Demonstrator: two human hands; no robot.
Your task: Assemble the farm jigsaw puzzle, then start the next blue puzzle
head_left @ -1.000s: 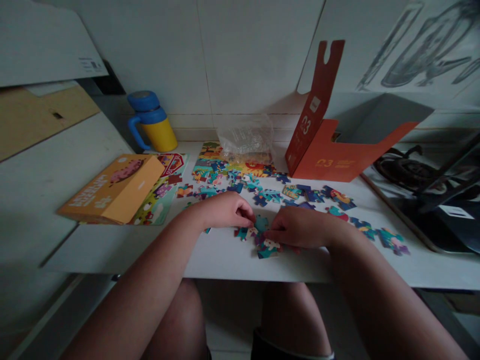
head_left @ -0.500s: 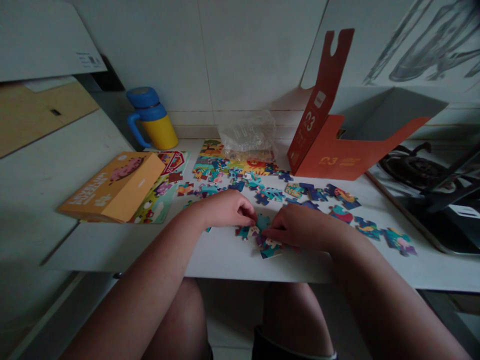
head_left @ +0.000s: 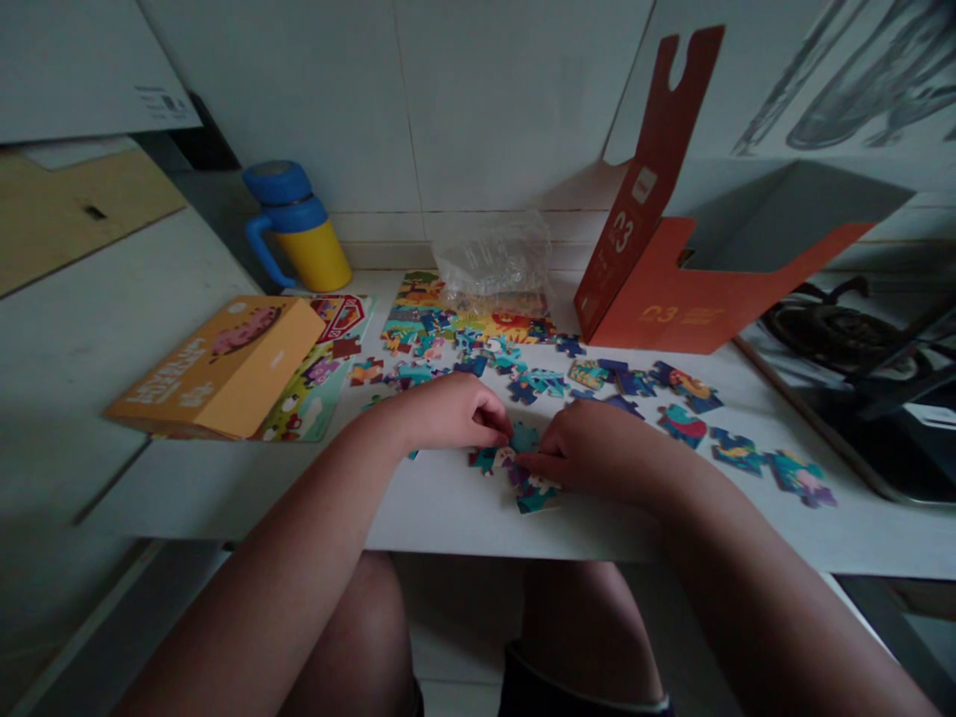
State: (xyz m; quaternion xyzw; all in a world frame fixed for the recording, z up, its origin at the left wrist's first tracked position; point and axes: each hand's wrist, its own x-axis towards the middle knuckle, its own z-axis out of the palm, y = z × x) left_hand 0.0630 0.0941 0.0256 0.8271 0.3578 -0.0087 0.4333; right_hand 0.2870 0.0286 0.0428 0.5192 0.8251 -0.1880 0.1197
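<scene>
Near the front edge of the white table, my left hand [head_left: 464, 413] rests with curled fingers on a teal puzzle piece [head_left: 484, 461]. My right hand [head_left: 587, 443] faces it, thumb and finger pressed at a second puzzle piece [head_left: 536, 496] with teal and purple print. The pieces touch or nearly touch between my fingertips; the exact joint is partly hidden. A light teal piece [head_left: 525, 435] lies just behind them. Beyond my hands, several loose puzzle pieces [head_left: 545, 382] are spread across the table.
A yellow box [head_left: 216, 368] lies on a printed sheet [head_left: 314, 398] at left. A blue and yellow jug [head_left: 303, 234] stands behind it. At the back are a picture sheet [head_left: 418, 299], a clear plastic bag [head_left: 493, 264] and an open orange box [head_left: 672, 299]. A stove [head_left: 858, 398] is at right.
My right fingertips have shifted slightly left, towards my left hand, over the pieces. My left hand stays nearly in place. The camera view has tilted a little.
</scene>
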